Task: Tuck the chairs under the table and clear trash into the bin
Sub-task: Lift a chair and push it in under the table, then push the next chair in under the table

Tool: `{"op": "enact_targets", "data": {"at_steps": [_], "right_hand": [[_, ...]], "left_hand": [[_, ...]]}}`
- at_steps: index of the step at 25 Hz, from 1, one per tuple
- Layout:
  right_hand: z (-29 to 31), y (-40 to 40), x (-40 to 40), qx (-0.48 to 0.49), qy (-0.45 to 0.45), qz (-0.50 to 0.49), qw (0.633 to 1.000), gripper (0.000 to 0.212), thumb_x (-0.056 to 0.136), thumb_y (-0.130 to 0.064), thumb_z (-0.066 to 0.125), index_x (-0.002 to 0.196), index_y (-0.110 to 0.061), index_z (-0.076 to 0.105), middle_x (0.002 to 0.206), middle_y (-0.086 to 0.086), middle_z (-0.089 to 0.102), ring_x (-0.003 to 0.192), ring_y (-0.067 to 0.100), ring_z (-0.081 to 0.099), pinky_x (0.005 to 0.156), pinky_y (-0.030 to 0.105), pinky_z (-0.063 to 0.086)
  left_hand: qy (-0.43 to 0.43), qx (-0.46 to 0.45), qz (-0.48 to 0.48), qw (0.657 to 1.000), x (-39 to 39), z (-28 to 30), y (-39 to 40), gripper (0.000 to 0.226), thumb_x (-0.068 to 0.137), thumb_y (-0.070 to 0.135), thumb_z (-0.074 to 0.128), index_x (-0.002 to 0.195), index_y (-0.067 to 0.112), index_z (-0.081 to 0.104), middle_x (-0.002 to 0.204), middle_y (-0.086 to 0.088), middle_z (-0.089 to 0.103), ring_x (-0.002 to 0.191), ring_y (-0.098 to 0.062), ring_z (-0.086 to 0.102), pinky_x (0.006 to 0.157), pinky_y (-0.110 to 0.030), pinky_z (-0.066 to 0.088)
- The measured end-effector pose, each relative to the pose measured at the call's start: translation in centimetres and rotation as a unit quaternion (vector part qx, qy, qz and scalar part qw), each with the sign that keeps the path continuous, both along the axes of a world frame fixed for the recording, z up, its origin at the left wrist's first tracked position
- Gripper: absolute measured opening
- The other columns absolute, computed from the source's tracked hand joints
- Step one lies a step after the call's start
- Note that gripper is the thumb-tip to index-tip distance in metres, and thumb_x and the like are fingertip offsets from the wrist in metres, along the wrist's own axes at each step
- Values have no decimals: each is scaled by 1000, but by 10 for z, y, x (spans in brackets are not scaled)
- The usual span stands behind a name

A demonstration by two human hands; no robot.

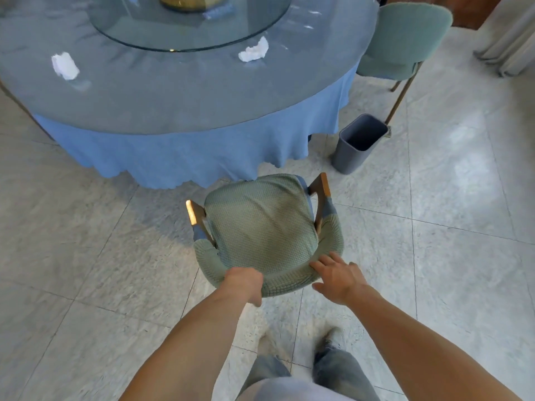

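Note:
A green-covered armchair [263, 224] with wooden arms stands on the floor just in front of the round table [179, 102], its seat facing the blue tablecloth. My left hand [246, 283] grips the top of the chair's curved backrest. My right hand [337, 277] lies on the backrest's right side with fingers spread, resting rather than clamped. Two crumpled white tissues lie on the glass tabletop, one at the left [65, 66] and one at the right [254, 51]. A grey bin [357, 146] stands empty on the floor right of the table.
A second green chair [405, 39] sits at the table's far right, partly tucked in. A glass turntable [188, 21] with a gold object fills the table's centre. Curtains hang at the far right. My feet stand on the tiled floor behind the armchair.

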State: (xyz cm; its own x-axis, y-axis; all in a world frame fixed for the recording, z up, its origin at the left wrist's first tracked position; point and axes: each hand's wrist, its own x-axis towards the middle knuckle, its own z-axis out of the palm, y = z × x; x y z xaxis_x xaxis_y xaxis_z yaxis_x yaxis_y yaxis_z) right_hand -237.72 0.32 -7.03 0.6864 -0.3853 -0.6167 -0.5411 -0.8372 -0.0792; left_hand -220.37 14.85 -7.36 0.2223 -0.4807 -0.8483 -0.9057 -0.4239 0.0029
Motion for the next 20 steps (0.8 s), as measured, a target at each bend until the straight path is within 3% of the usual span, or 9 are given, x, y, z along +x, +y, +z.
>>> {"op": "enact_targets", "data": {"at_steps": [2, 5, 10, 15, 20], "right_hand": [[10, -15, -7, 11, 12, -14, 1000, 57, 96, -46, 50, 148, -37, 30, 153, -10, 35, 145, 21, 26, 112, 60, 24], [20, -65, -30, -15, 53, -74, 996, 53, 96, -44, 49, 146, -36, 35, 142, -3, 50, 132, 24, 46, 109, 57, 27], [32, -184, -98, 6, 59, -153, 986, 50, 94, -48, 45, 143, -38, 40, 139, -5, 54, 128, 19, 50, 102, 42, 37], [52, -322, -181, 9, 32, -225, 974, 45, 94, -52, 46, 137, -39, 48, 133, -7, 59, 122, 17, 55, 97, 34, 42], [69, -433, -255, 2, 11, -295, 956, 44, 93, -51, 49, 134, -37, 52, 132, -4, 59, 120, 17, 56, 95, 31, 45]], "left_hand": [[45, 42, -11, 998, 0, 6, -27, 52, 80, 47, 73, 117, 12, 63, 111, -3, 65, 93, -24, 61, 76, -35, 52], [85, 19, -8, 996, -10, 18, -86, 76, 76, 58, 72, 139, 21, 52, 137, 0, 55, 120, -26, 56, 98, -43, 49], [49, -57, -101, 992, -50, 36, -206, 46, 87, 51, 53, 123, 25, 64, 124, -1, 65, 108, -23, 62, 88, -39, 53], [39, -67, -110, 991, -97, 53, -339, 51, 91, 47, 50, 137, 26, 53, 141, -1, 53, 125, -22, 52, 100, -37, 46], [56, -76, -99, 991, -139, 65, -455, 53, 92, 53, 48, 140, 31, 48, 145, 1, 49, 127, -21, 49, 104, -40, 43]]}}
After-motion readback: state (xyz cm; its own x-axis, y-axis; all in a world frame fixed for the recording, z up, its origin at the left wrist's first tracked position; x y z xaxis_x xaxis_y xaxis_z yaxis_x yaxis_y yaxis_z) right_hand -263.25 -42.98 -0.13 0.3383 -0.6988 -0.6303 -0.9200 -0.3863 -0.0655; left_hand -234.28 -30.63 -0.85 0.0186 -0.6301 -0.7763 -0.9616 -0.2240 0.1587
